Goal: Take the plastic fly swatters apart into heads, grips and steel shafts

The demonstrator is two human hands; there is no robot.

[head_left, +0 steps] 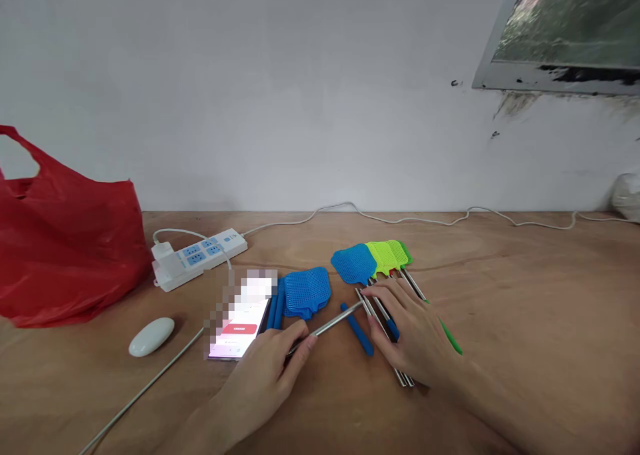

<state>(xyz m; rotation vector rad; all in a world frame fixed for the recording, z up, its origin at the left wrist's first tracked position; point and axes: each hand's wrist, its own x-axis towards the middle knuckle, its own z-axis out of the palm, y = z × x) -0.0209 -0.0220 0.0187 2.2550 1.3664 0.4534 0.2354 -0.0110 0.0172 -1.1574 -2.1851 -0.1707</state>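
My left hand (267,375) is closed around a thin metal rod (335,320), which slants up to the right. At the rod's far end, the thumb and index finger of my right hand (413,328) pinch together. Beneath that hand lie more metal rods (401,377), partly covered by it. Just beyond it are a blue fly swatter head (355,263) and yellow-green swatter heads (387,256), with a darker green edge behind. Between my hands rests a loose blue handle (357,331). A stack of blue swatter heads (306,291) sits left of it, beside blue handles (275,305).
A lit phone (243,318), partly blurred, lies left of the handles. Farther left are a white mouse (151,337), a white power strip (200,258) with a plugged-in charger, and a red plastic bag (70,241). A white cable (400,221) runs along the wall.
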